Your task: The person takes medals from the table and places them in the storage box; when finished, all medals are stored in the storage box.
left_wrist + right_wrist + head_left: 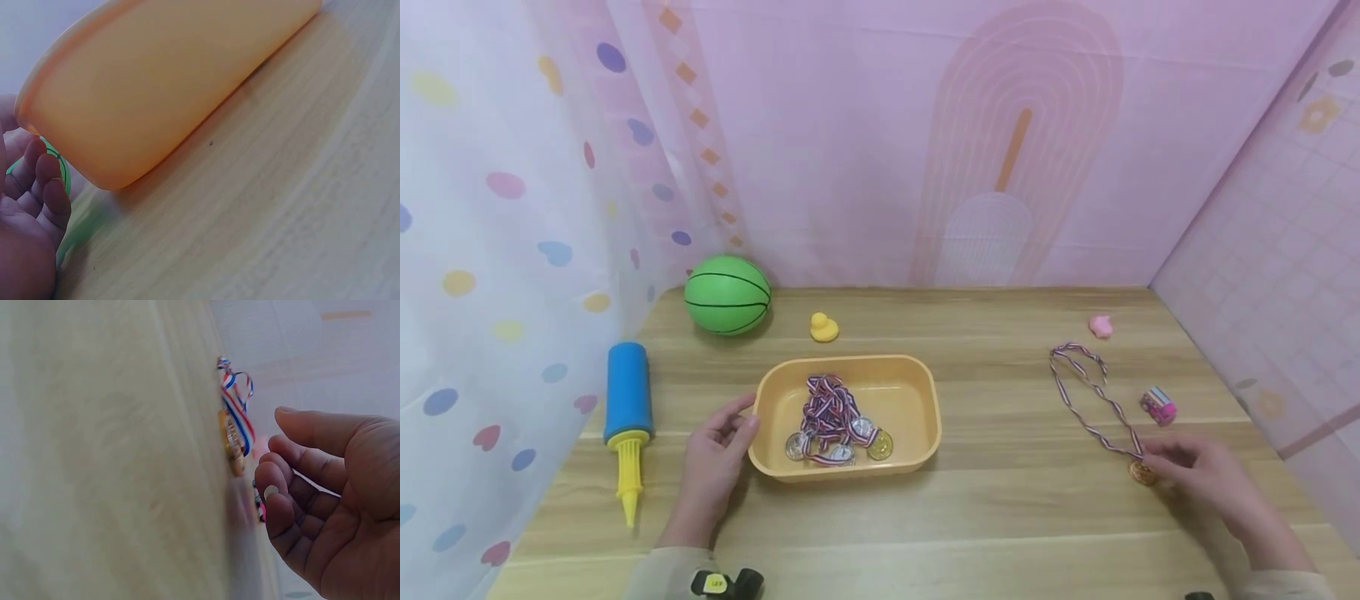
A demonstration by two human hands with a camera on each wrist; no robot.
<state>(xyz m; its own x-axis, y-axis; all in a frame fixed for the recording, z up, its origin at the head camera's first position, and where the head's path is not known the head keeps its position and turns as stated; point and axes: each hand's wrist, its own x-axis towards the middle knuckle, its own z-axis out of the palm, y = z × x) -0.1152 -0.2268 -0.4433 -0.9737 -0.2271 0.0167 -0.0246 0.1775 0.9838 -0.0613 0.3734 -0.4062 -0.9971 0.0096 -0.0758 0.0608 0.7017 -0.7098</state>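
My left hand (pixel 711 462) is at the left end of a yellow-orange plastic tray (pixel 917 400), thumb and forefinger against its rim. In the left wrist view its other fingers bend loosely beside the tray's outer wall (pixel 144 94). Silver and gold medals (pixel 880 445) with tangled striped ribbons (pixel 831 408) lie inside the tray. On the right, my right hand (pixel 1206 475) hovers at a gold-coloured medal (pixel 1142 473) whose red, white and blue ribbon (pixel 1063 383) stretches away over the table. The right wrist view shows this medal (pixel 231 440) just beyond the parted thumb and fingers.
A green ball (pixel 727 296) and a yellow rubber duck (pixel 823 327) sit behind the tray. To the left lies a blue and yellow hand pump (pixel 628 400). Near the right hand are a small pink toy vehicle (pixel 1159 406) and a pink figure (pixel 1101 326). Curtains border the table.
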